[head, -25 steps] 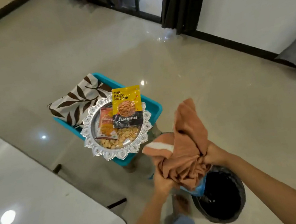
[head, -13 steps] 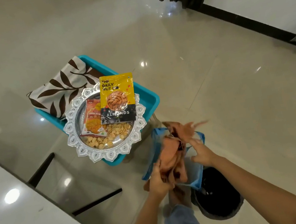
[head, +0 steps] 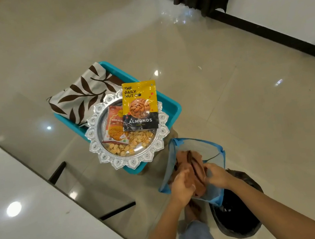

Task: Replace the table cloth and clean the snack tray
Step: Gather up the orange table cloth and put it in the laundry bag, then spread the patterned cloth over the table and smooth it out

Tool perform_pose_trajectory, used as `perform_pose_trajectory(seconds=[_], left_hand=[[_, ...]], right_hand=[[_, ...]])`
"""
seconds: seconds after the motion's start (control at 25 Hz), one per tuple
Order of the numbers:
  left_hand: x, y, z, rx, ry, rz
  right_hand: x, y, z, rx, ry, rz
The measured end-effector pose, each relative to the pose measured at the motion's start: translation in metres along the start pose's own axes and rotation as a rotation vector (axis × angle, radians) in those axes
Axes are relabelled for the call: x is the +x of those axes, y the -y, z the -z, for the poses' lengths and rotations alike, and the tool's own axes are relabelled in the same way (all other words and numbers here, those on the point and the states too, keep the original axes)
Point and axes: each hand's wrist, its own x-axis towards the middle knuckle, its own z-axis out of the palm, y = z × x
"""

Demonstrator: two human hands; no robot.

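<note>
Stuffing step in hand, by the look of it: rust-orange cloth (head: pixel 192 162) bunched in the mouth of a blue mesh bag (head: pixel 197 146), at 5 o'clock from the snack tray (head: pixel 118 163), well off the desk (head: pixel 36 229). Left hand (head: pixel 179 185) pressing flat-fingered on the bundle from 9 o'clock, grip released, nothing clasped. Right hand (head: pixel 217 176) at 3 o'clock of the bundle, grip curled, apparently pinching a fold of the cloth; cloth or mesh not certain. Tray perched on a teal tub (head: pixel 172 108), overhanging its rim at 7 o'clock; carrying almond packet (head: pixel 140 105) at 12 o'clock, second packet (head: pixel 113 126) at 9 o'clock, loose shells (head: pixel 133 143) at 6 o'clock. Leaf-print cloth (head: pixel 79 96), presumably the replacement, folded in the tub at 10 o'clock of the tray. Open black bin (head: pixel 239 223) at 5 o'clock of the bag, overlapped by it in view. Risks judged: spring-back of the bulky bundle out of the soft bag mouth on letting go; sagging of the limp bag toward the bin, cloth ending in the rubbish; a knock from arm or bag against the overhanging tray, scattering shells over the floor. Tray not yet cleaned; new cloth not yet on the desk.
</note>
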Motion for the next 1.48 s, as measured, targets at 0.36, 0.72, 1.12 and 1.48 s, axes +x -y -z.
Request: perform_pose_trajectory(seconds=[0.36, 0.72, 1.12, 1.48], left_hand=[[-0.066, -0.041, 0.110, -0.092, -0.056, -0.154], [-0.109, -0.030, 0.284, -0.282, -0.294, -0.147], [-0.023, 0.005, 0.456, 0.428, -0.941, -0.080], [0.002, 0.029, 0.486, 0.400, -1.016, -0.189]], right_hand=[[-0.047, 0.104, -0.015, -0.047, -0.171, 0.099], [-0.058, 0.293, -0.021, -0.030, -0.306, 0.364], [0.150, 0.508, -0.041, -0.071, -0.126, 0.502], [0.283, 0.564, -0.123, -0.344, -0.333, 0.302]])
